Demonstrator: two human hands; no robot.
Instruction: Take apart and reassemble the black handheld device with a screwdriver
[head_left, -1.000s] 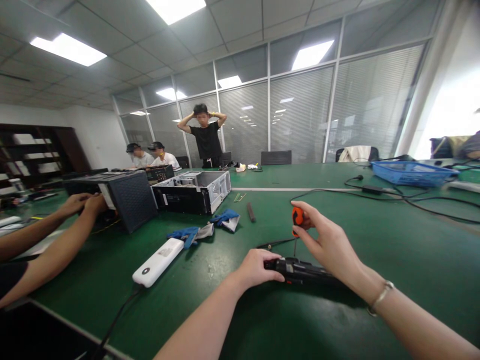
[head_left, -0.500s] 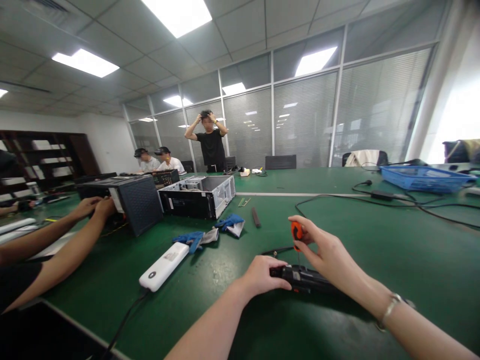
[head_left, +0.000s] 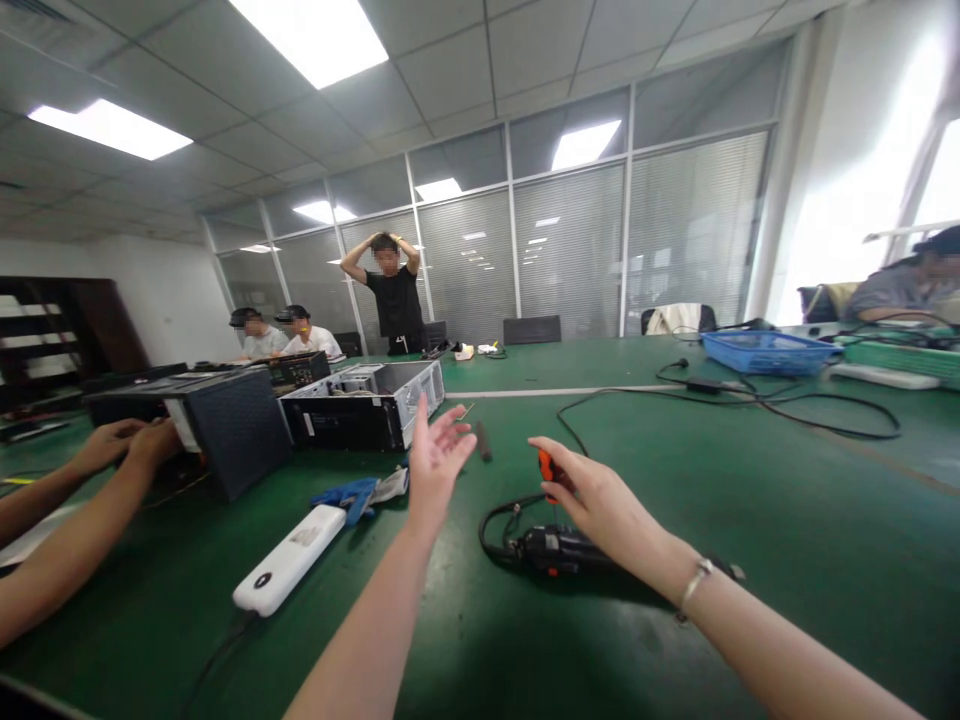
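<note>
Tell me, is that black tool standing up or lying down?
Lying down: the black tool stretches lengthwise along the green table, partly hidden behind the right hand and wrist.

This looks like an office meeting room given over to computer-bench work. The office side shows in the white rectangular ceiling lights (head_left: 311,40) set among square grey panels (head_left: 450,85), the tall glass partition with slatted blinds (head_left: 566,240), the low-backed black chair (head_left: 532,330) and the dark brown shelving unit (head_left: 94,320). The workshop side lies on the long green-topped table (head_left: 825,560): an opened silver-and-black metal computer case (head_left: 345,422), a dark box-shaped computer tower (head_left: 244,430) and a black cylindrical corded tool (head_left: 559,550).
</note>
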